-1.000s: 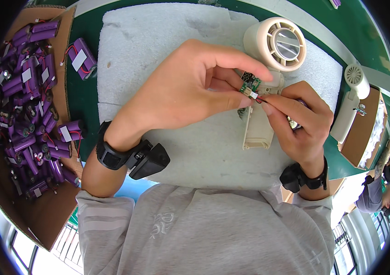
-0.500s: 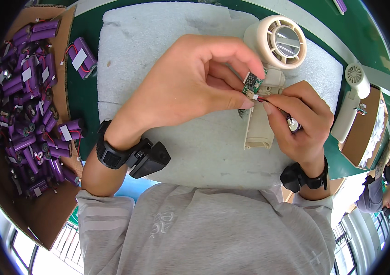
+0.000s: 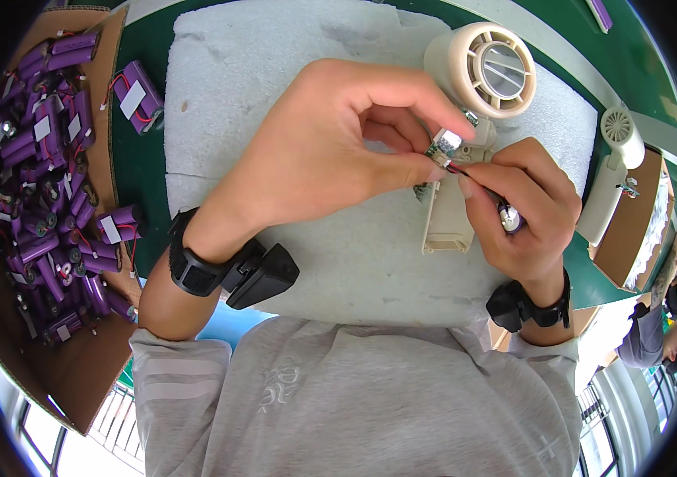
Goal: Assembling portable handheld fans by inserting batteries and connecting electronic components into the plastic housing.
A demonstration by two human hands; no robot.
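Observation:
My left hand (image 3: 338, 143) pinches a small green circuit board (image 3: 443, 146) between thumb and fingers. My right hand (image 3: 525, 203) grips a battery pack (image 3: 511, 218), mostly hidden in the palm, and its thumb and forefinger hold the red and black wires (image 3: 456, 168). These wires run to a small white connector at the board's edge; whether it is fully seated I cannot tell. Just beyond the hands a cream handheld fan (image 3: 485, 70) lies on its back, its round head away from me. Its opened handle shell (image 3: 448, 226) extends below the board.
White foam padding (image 3: 306, 262) covers the green table (image 3: 141, 151). A cardboard box (image 3: 76, 389) of purple battery packs (image 3: 44, 175) stands at left, with a loose pack (image 3: 138, 97) beside it. At right are another fan (image 3: 618, 159) and a small carton (image 3: 628, 238); farther off, a person (image 3: 652, 338).
The circuit board has tilted in my left fingers, so a bright white part now faces up. Both hands stay close together in nearly the same place.

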